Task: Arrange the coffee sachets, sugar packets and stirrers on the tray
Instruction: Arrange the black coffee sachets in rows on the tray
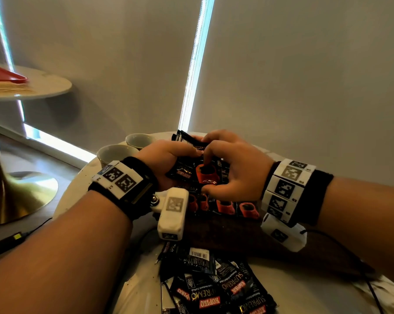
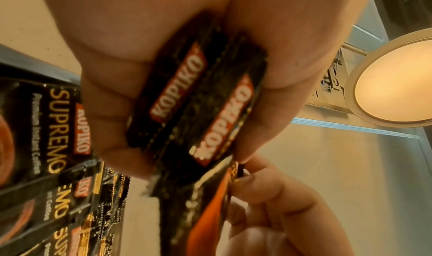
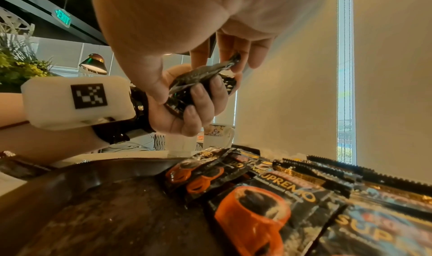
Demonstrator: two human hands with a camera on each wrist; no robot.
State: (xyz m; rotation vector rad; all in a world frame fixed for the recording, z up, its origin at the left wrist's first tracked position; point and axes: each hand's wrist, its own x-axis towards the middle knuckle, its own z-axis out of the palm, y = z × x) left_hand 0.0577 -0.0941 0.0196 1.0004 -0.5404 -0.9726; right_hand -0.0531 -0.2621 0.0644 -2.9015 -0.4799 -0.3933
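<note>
My left hand (image 1: 180, 159) grips a small stack of black Kopiko coffee sachets (image 1: 184, 173) just above the dark wooden tray (image 1: 225, 232). In the left wrist view the stack (image 2: 194, 101) sits between my thumb and curled fingers. My right hand (image 1: 208, 171) pinches the top sachet (image 3: 210, 69) of that stack between thumb and fingertips. A row of sachets (image 1: 225, 206) lies overlapping on the far part of the tray, red cups facing up, and shows close up in the right wrist view (image 3: 280, 195). I see no sugar packets or stirrers.
A loose pile of sachets (image 1: 214, 284) lies on the white round table (image 1: 305, 291) in front of the tray. Two pale cups (image 1: 114, 154) (image 1: 139, 140) stand at the table's far left edge. A black cable (image 1: 361, 268) runs along the right.
</note>
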